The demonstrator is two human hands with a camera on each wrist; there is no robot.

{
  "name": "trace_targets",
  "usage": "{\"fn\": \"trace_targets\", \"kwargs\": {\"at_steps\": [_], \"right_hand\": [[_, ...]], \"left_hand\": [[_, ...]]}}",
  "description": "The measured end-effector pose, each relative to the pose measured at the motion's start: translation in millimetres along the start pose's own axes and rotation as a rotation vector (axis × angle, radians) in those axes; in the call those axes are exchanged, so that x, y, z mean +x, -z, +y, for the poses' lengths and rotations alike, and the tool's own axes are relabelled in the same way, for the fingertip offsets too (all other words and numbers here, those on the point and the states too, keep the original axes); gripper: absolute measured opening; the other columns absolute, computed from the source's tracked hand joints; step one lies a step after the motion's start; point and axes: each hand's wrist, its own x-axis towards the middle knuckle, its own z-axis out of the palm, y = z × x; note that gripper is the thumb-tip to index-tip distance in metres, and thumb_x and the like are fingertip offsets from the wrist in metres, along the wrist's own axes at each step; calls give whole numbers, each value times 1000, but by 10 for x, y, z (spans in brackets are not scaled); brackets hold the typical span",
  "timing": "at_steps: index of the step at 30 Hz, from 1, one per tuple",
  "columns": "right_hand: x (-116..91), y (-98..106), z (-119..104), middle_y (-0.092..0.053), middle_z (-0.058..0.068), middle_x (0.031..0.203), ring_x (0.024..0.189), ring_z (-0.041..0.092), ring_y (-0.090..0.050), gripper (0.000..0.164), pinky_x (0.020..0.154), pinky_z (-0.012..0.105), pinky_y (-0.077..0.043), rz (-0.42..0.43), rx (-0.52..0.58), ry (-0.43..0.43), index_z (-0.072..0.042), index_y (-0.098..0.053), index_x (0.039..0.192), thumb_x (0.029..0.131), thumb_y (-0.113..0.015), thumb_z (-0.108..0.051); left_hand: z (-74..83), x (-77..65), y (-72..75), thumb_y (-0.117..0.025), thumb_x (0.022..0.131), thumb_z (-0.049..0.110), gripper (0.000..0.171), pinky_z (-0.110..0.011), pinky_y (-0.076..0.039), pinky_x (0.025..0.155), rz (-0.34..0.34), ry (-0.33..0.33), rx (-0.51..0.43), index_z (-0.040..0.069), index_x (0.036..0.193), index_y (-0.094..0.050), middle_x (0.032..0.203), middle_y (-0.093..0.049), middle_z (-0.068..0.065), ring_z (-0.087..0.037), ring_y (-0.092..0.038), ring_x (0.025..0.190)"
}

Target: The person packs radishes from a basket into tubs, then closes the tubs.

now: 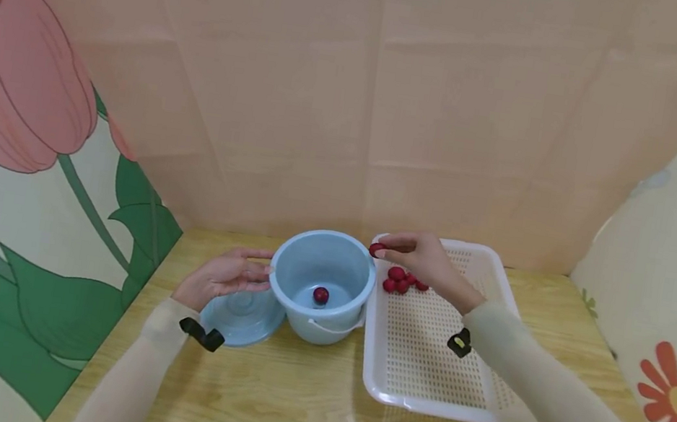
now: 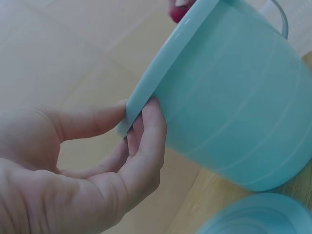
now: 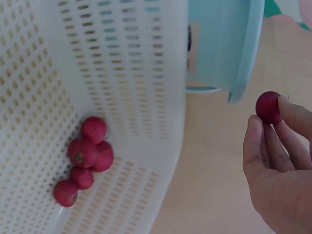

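A light blue bucket (image 1: pixel 326 326) stands upright on the table, with one round red radish (image 1: pixel 321 295) on its bottom. My left hand (image 1: pixel 229 275) pinches the bucket's rim on the left side; in the left wrist view the thumb lies on the rim and the fingers sit beneath it. My right hand (image 1: pixel 430 260) holds another radish (image 3: pixel 269 107) between thumb and fingertips, just beyond the bucket's right rim. Several more radishes (image 3: pixel 83 152) lie clustered in the far left part of a white perforated basket (image 1: pixel 374 380).
The blue bucket lid (image 1: pixel 243 321) lies on the wooden table (image 1: pixel 284 400), left of the bucket. On the right, the basket stands close against the bucket. The bucket's thin handle (image 1: pixel 334 329) hangs down in front. A pinkish cloth wall (image 1: pixel 368 99) rises behind.
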Motion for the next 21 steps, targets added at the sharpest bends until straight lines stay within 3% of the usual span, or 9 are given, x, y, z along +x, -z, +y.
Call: {"fn": "trace_targets", "kwargs": {"at_steps": [4, 6, 9, 11, 13, 16, 19, 21], "right_hand": [[30, -96, -138, -79, 6, 122, 113, 22, -75, 37, 100, 38, -61, -39, 6, 37, -17, -77, 127, 93, -82, -31], [33, -146, -188, -80, 4, 118, 103, 20, -77, 34, 90, 33, -63, -65, 3, 41, -18, -79, 124, 93, -83, -31], [42, -219, -234, -81, 3, 115, 95, 12, -76, 29, 83, 23, -62, -101, -27, 83, -18, -80, 120, 93, -82, -28], [30, -264, -271, -81, 1, 112, 77, 8, -71, 25, 67, 21, -58, -126, -45, 94, -19, -81, 117, 93, -82, -27], [24, -304, -312, -82, 0, 109, 74, 4, -68, 23, 64, 19, -55, -155, -69, 125, -19, -82, 115, 93, -82, -26], [12, -359, -392, -82, -3, 107, 75, 6, -67, 21, 64, 21, -55, -195, -96, 167, -20, -83, 113, 92, -83, -26], [25, -415, -483, -82, -4, 109, 100, 7, -72, 23, 88, 26, -60, -211, -130, 220, -19, -83, 113, 92, -84, -26], [38, -450, -543, -82, -4, 110, 105, 11, -74, 24, 92, 32, -61, -211, -134, 223, -18, -83, 114, 91, -84, -26]], "left_hand": [[-4, -19, 8, -56, 104, -5, 64, -31, -64, 89, -6, 2, -1, 2, 163, -30, 121, -72, -12, -18, -76, 97], [-4, -20, 7, -57, 105, -3, 63, -32, -64, 90, -10, 4, 1, 3, 162, -32, 122, -72, -12, -18, -76, 98], [10, -8, 2, -56, 105, -2, 62, -33, -63, 93, -11, 1, 40, 3, 162, -33, 122, -72, -10, -16, -76, 98], [18, 9, -4, -57, 105, -3, 61, -32, -64, 91, 4, 2, 57, 3, 161, -35, 119, -74, -8, -16, -76, 97], [22, 25, -13, -58, 105, -3, 60, -31, -64, 89, 12, -4, 82, 1, 161, -35, 116, -74, -6, -15, -76, 98], [23, 42, -16, -58, 104, -3, 60, -30, -64, 87, 25, -5, 95, 0, 160, -37, 113, -75, -5, -15, -75, 98], [27, 30, -3, -57, 105, -3, 61, -31, -64, 89, 16, -3, 107, 1, 161, -34, 114, -74, -4, -14, -75, 98], [31, 17, 9, -56, 105, -3, 61, -31, -64, 90, 10, 2, 103, 1, 161, -33, 116, -73, -5, -14, -75, 98]]}}
